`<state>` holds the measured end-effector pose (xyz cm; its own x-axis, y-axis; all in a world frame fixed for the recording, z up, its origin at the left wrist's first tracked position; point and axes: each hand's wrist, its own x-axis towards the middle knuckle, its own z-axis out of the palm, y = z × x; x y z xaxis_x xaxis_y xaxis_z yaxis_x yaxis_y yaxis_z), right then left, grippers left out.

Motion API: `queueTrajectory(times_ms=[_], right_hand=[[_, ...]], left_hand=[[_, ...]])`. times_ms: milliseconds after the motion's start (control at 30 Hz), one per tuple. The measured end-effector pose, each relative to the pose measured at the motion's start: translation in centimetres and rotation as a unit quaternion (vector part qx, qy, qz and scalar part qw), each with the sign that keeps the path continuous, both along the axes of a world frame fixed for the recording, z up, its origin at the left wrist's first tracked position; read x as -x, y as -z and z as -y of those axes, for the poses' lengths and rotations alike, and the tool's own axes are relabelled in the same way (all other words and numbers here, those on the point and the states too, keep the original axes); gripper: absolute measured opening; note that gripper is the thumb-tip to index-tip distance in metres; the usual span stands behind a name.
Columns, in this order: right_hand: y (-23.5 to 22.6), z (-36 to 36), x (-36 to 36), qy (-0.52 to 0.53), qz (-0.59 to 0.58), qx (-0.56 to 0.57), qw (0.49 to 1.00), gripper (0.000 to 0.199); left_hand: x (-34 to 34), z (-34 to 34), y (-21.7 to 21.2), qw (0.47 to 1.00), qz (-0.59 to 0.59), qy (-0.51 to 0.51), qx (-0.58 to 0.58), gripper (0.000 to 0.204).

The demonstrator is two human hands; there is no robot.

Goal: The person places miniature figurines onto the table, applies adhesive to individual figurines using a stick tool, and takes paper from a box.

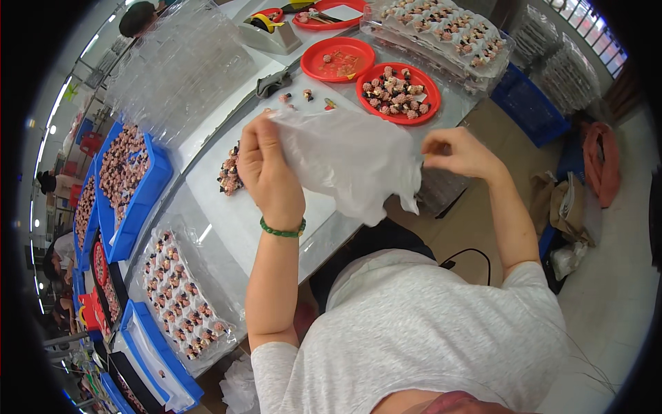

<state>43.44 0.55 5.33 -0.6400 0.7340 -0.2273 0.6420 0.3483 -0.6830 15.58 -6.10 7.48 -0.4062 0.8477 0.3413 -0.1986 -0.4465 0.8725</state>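
Observation:
A thin, crumpled white sheet [348, 155] stretches between my hands above the worktable. My left hand [271, 165], with a green bead bracelet at the wrist, pinches its upper left corner. At the sheet's right edge, the fingers of my right hand [458, 153] are closed in a pinch on it. The sheet's lower edge is ragged and hangs loose. Beside my left hand, partly hidden by it, is a pile of small pink-and-black figurines [229, 176] on a white work surface [231, 217]. A few loose figurines [307, 95] lie behind the sheet.
Beyond the sheet are a red plate [403, 119] heaped with figurines and another red plate [324, 50] with few. Filled trays [183, 297] stand left and back right. Blue bins [148, 200] line the left. A tape dispenser [276, 38] and stacked clear trays [183, 76] stand behind.

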Motion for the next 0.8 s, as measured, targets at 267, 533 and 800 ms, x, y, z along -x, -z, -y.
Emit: queueTrajectory(times_ms=[267, 533, 800], right_hand=[[3.9, 1.1, 2.9, 0.175, -0.394, 0.221, 0.875, 0.052], [4.0, 0.7, 6.9, 0.316, -0.461, 0.192, 0.807, 0.036], [5.2, 3.9, 10.2, 0.139, -0.315, 0.212, 0.915, 0.062]], left_hand=[[-0.3, 1.5, 2.1, 0.977, 0.205, -0.055, 0.0, 0.02], [-0.7, 4.1, 3.0, 0.987, 0.137, -0.076, -0.026, 0.015], [-2.5, 6.3, 1.6, 0.987, 0.15, 0.033, -0.043, 0.017]])
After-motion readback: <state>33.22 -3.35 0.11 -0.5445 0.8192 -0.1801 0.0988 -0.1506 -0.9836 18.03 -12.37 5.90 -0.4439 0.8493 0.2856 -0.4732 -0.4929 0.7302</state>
